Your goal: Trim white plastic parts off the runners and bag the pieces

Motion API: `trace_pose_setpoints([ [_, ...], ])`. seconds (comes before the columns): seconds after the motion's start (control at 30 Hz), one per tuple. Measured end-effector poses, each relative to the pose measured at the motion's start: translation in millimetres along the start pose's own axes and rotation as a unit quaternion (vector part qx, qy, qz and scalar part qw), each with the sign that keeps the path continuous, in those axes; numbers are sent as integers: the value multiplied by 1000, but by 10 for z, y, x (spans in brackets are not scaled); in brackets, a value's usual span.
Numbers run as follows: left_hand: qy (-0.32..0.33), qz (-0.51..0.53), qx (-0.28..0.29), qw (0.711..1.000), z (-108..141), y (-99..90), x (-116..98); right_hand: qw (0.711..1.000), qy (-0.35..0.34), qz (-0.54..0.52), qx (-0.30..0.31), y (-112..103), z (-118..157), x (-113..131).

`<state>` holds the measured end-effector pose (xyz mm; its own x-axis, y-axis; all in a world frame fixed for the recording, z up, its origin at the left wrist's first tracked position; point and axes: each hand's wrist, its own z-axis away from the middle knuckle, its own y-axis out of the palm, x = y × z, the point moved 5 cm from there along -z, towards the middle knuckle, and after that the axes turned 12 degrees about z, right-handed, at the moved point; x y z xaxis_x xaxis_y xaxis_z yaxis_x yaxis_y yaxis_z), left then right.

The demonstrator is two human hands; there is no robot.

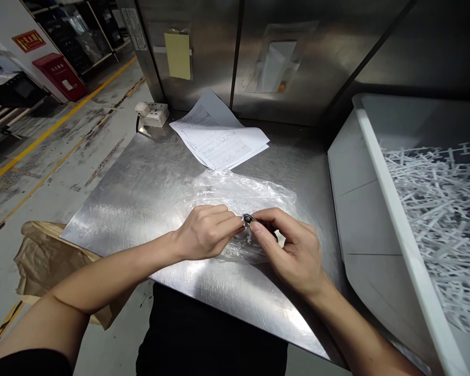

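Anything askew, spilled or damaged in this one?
Mildly odd: the papers behind the clear plastic lie askew on the metal table, one side curled over rather than flat. The white pieces sit inside their bin; no spill shows there.

The person's left hand [209,232] and right hand [295,250] are bare, with slender fingers [232,226]; a thumbnail [256,227] shows on the right. Behind the fingers, the left forearm [121,271] and right forearm [356,318] are bare too, widening from narrow wrists. Well back from the left fingers, a short black sleeve [27,363] ends above the elbow in a curved edge. Below the fingers, between the forearms, black clothing [211,334] forms a broad shape, its seams too dark to tell.
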<state>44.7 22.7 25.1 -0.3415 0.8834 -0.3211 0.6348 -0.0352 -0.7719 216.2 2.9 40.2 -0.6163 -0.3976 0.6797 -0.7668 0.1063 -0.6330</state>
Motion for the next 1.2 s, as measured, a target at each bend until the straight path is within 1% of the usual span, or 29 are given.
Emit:
trace_pose_setpoints([
  [0.13, 15, -16, -8, 1000, -14, -6, -34, 1000, 11, -3, 5, 15, 5, -17],
  [0.3, 30, -53, 0, 998, -1, 33, -84, 993, 86, -51, 55, 114, 15, -133],
  [0.43, 22, -53, 13, 998, 26, 91, -94, 983, 142, -95, 74, 201, 12, -233],
  [0.57, -9, -21, 24, 999, 31, 116, -69, 973, 172, -131, 85, 244, -2, -283],
  [0.67, -40, 4, 13, 999, 24, 87, -34, 977, 164, -117, 69, 208, -18, -292],
  [0.8, -80, 51, -11, 995, -4, 12, 15, 990, 131, -53, 12, 105, -36, -295],
  [0.87, -92, 83, -21, 992, -21, -18, 31, 992, 114, -46, 0, 81, -40, -287],
  [1.07, -88, 134, -68, 985, -28, -69, 32, 996, 68, -43, -29, 41, -20, -212],
  [1.2, -81, 136, -70, 985, -23, -70, 15, 997, 56, -27, -48, 1, -2, -168],
])
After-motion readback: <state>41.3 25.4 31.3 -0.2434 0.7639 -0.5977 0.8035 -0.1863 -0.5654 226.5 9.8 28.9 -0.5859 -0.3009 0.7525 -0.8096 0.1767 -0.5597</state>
